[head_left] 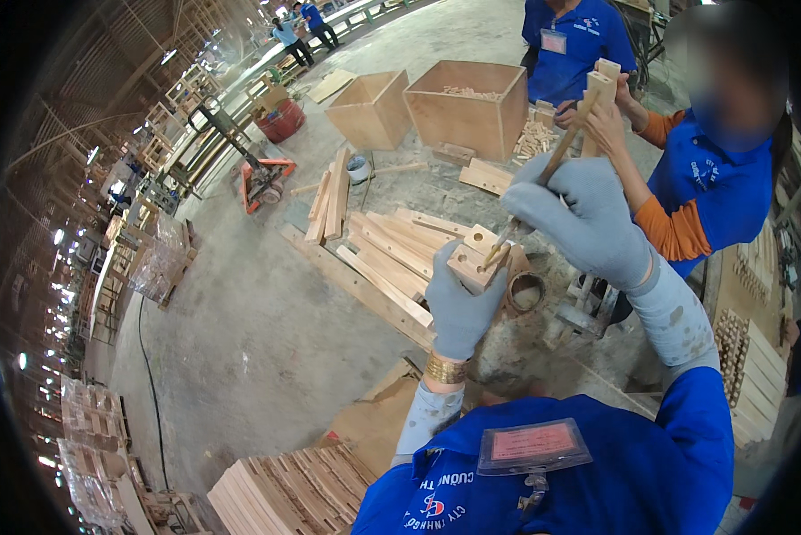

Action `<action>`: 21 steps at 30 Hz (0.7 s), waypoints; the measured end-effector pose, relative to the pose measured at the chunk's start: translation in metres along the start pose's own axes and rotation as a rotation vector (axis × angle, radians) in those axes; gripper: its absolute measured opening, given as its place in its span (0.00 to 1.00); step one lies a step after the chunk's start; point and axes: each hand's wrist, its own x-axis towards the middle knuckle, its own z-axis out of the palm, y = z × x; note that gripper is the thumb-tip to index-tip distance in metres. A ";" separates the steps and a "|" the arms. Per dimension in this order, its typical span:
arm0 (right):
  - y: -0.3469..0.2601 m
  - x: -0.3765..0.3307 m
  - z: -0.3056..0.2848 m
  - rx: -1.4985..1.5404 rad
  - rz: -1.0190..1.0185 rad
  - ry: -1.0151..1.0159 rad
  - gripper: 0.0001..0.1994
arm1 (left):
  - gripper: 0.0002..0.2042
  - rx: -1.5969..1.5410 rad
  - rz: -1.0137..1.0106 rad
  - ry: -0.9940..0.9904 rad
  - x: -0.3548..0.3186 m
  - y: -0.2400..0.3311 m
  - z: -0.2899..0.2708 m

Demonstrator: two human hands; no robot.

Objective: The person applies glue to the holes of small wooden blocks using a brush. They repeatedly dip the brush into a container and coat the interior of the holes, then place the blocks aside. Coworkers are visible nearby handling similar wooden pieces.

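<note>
My left hand, in a grey glove, is closed around light wooden pieces with round holes in their end faces. In my right hand, also gloved, is a thin brown stick, gripped between thumb and fingers. It slants down to the left, its pale tip at a hole in the wood; whether the tip is a brush I cannot tell. Just right of my left hand stands a round, open-topped container.
Long wooden pieces lie ahead, near a small bucket. Beyond stand wooden bins and an orange pallet jack. At right, a co-worker holds wooden pieces; another person stands behind. Stacked wood is at lower left.
</note>
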 end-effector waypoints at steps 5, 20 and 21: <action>0.005 0.006 0.014 -0.183 -0.172 -0.106 0.14 | 0.27 0.049 0.047 0.027 0.001 -0.004 0.000; -0.014 -0.003 -0.005 -0.124 -0.150 -0.034 0.12 | 0.28 0.017 0.113 0.062 0.001 -0.002 0.004; -0.012 -0.011 -0.011 -0.003 -0.042 0.016 0.11 | 0.28 0.035 0.082 0.064 0.001 -0.003 0.002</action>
